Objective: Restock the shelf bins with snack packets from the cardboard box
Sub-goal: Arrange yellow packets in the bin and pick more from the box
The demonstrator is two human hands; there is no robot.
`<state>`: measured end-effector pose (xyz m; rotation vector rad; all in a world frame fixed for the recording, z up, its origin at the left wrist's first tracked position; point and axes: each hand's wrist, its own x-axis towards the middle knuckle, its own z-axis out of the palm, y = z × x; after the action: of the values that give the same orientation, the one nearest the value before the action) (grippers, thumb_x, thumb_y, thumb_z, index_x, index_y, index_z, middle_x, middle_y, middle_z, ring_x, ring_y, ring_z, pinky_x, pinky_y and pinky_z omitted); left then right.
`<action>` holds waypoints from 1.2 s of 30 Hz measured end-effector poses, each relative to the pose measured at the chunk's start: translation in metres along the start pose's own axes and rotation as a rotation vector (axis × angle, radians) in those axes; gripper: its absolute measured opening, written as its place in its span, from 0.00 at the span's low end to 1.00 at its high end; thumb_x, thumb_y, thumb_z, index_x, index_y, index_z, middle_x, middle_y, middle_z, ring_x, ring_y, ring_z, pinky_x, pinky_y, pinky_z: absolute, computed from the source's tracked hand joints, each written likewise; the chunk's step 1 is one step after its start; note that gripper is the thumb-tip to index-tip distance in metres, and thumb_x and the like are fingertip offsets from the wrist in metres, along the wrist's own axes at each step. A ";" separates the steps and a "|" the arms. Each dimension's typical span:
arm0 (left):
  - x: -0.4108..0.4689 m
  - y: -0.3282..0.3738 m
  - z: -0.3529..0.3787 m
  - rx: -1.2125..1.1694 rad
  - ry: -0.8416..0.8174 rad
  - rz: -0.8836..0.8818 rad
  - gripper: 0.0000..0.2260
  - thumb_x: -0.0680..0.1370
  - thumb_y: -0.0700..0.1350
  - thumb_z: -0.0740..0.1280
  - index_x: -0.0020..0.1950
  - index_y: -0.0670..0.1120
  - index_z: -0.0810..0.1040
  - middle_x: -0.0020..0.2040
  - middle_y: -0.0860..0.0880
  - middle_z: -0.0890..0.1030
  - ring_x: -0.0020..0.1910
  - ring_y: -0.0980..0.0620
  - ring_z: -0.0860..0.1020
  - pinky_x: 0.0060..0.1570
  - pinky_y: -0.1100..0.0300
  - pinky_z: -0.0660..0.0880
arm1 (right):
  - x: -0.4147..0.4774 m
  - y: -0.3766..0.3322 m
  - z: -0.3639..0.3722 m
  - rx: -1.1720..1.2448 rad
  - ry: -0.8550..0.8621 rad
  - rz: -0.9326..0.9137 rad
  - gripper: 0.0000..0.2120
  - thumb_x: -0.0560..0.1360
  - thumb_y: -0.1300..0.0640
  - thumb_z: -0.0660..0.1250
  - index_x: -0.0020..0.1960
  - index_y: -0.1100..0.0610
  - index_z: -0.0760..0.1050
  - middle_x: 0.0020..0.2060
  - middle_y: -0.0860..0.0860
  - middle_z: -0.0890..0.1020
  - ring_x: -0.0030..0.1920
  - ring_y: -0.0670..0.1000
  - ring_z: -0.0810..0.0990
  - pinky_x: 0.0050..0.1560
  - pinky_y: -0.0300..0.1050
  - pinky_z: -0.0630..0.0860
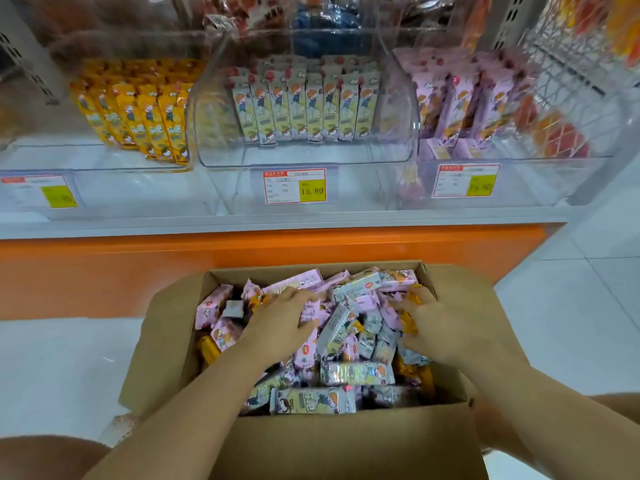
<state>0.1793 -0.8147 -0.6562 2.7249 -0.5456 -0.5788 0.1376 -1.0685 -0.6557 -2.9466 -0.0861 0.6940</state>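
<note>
Bare forearms lead to the person's left hand and right hand; bare knees show at seven and four o'clock.

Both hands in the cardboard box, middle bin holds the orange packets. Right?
No. The head view shows the middle bin holding pale green packets; the orange packets stand in the left bin. The left hand and right hand are in the cardboard box.

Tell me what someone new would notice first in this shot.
An open cardboard box at bottom centre, heaped with pink, cream and orange snack packets, with the left hand and right hand on the pile, the right gripping orange packets. Above it, three clear shelf bins hold orange, cream and pink packets in rows.
</note>
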 end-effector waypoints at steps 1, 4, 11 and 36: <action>0.000 -0.001 0.001 -0.019 -0.003 0.005 0.20 0.81 0.51 0.60 0.72 0.55 0.63 0.74 0.51 0.63 0.58 0.47 0.74 0.59 0.55 0.71 | 0.001 0.001 0.000 0.019 0.008 0.003 0.27 0.76 0.48 0.66 0.72 0.51 0.62 0.74 0.56 0.51 0.66 0.55 0.72 0.53 0.44 0.73; -0.001 -0.008 0.002 -0.064 -0.039 0.020 0.20 0.81 0.51 0.61 0.72 0.55 0.62 0.74 0.51 0.62 0.61 0.47 0.74 0.60 0.51 0.72 | -0.003 -0.003 -0.009 0.134 0.038 -0.024 0.14 0.75 0.48 0.67 0.58 0.50 0.72 0.70 0.53 0.61 0.66 0.53 0.71 0.55 0.41 0.71; -0.015 -0.026 -0.014 -0.012 0.055 -0.029 0.17 0.81 0.50 0.60 0.71 0.54 0.66 0.72 0.53 0.65 0.40 0.54 0.75 0.46 0.59 0.72 | -0.020 -0.051 -0.042 0.297 0.330 -0.286 0.06 0.77 0.56 0.65 0.54 0.52 0.75 0.63 0.46 0.72 0.64 0.48 0.71 0.61 0.38 0.67; 0.002 -0.059 -0.031 -0.152 -0.034 -0.094 0.16 0.76 0.43 0.70 0.62 0.50 0.72 0.62 0.48 0.69 0.52 0.51 0.74 0.52 0.61 0.70 | -0.003 -0.081 -0.051 0.955 0.159 -0.204 0.10 0.77 0.56 0.67 0.57 0.46 0.73 0.55 0.44 0.76 0.43 0.50 0.79 0.47 0.46 0.78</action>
<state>0.2124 -0.7568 -0.6516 2.6114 -0.3668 -0.6632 0.1553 -0.9937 -0.5988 -2.0234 -0.0257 0.3231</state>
